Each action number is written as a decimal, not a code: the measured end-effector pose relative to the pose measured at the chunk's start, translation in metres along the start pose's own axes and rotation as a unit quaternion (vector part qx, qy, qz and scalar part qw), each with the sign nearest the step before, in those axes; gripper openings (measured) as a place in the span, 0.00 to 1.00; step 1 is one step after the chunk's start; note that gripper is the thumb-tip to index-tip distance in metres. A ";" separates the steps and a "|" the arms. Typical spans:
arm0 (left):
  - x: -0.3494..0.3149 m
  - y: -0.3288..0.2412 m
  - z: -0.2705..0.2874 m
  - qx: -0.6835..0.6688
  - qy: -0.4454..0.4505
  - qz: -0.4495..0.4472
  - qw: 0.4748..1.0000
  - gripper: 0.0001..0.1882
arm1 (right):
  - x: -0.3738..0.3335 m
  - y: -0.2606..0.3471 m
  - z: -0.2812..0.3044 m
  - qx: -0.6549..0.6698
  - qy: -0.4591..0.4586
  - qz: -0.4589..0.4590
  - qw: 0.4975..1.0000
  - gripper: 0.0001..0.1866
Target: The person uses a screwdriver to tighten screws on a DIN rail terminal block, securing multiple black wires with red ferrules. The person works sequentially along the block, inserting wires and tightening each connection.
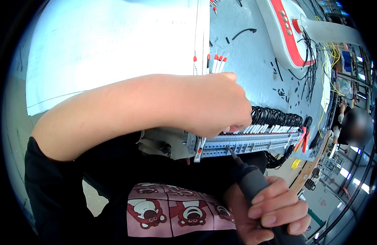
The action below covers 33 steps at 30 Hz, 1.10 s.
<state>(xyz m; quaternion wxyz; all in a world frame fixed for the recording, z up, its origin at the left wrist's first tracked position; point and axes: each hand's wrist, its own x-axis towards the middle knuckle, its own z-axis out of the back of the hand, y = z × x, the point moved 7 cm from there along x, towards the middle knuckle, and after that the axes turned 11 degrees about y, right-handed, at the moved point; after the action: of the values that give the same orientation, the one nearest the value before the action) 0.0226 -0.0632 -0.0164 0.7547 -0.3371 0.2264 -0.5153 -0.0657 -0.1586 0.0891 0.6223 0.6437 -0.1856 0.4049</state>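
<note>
A long grey terminal block strip [258, 143] lies along the table's near edge, a row of black coiled wires [276, 116] with white sleeves entering its far side. Reaching across from the left, my left hand [227, 108] is closed over the strip's left part; its fingertips pinch something hidden beneath them. In my right hand [274, 208], the fingers wrap round a dark electric screwdriver [253, 181]. Its bit points up-left and meets the near side of the strip, below my left fingertips. A red-tipped wire end [199, 152] hangs at the strip's left end.
Large white paper sheets [115, 45] cover the table's left. Several red-tipped wires [218, 63] lie beyond my left hand. A white and red lamp base [288, 34] stands far right, with black scraps before it. Red-handled pliers [305, 134] rest beside the strip. Another person [354, 126] is at far right.
</note>
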 end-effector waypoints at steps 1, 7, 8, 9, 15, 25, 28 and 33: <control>0.003 0.001 0.000 -0.013 0.006 -0.007 1.000 0.04 | -0.003 0.001 -0.001 -0.025 -0.041 0.007 0.999 0.23; -0.002 0.005 0.002 -0.058 0.034 0.040 0.997 0.05 | -0.004 0.000 -0.009 -0.053 -0.014 -0.034 0.998 0.19; 0.000 0.002 0.003 -0.055 0.026 0.038 0.997 0.04 | -0.003 0.002 -0.008 -0.071 -0.001 -0.022 0.997 0.19; 0.000 0.001 0.003 -0.054 0.018 0.041 0.998 0.04 | -0.003 0.004 -0.009 -0.073 0.007 -0.020 0.997 0.19; 0.000 -0.003 0.003 -0.042 0.010 0.062 0.997 0.04 | -0.007 0.008 -0.013 -0.080 -0.003 -0.031 0.996 0.24; 0.001 -0.015 -0.006 0.085 -0.048 0.007 0.995 0.02 | -0.012 0.006 0.005 -0.061 -0.054 -0.022 0.996 0.23; 0.002 -0.016 -0.010 0.082 -0.055 0.023 0.995 0.02 | -0.019 0.009 0.005 -0.055 -0.056 -0.026 0.997 0.24; -0.001 -0.024 -0.016 0.101 -0.061 0.024 0.993 0.02 | -0.024 0.012 -0.002 -0.040 -0.019 0.022 0.999 0.19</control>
<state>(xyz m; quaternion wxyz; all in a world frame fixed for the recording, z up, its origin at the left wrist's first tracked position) -0.0040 -0.0725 -0.0091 0.8094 -0.2846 0.1351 -0.4956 -0.0895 -0.1653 0.0792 0.6347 0.6217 -0.2278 0.3985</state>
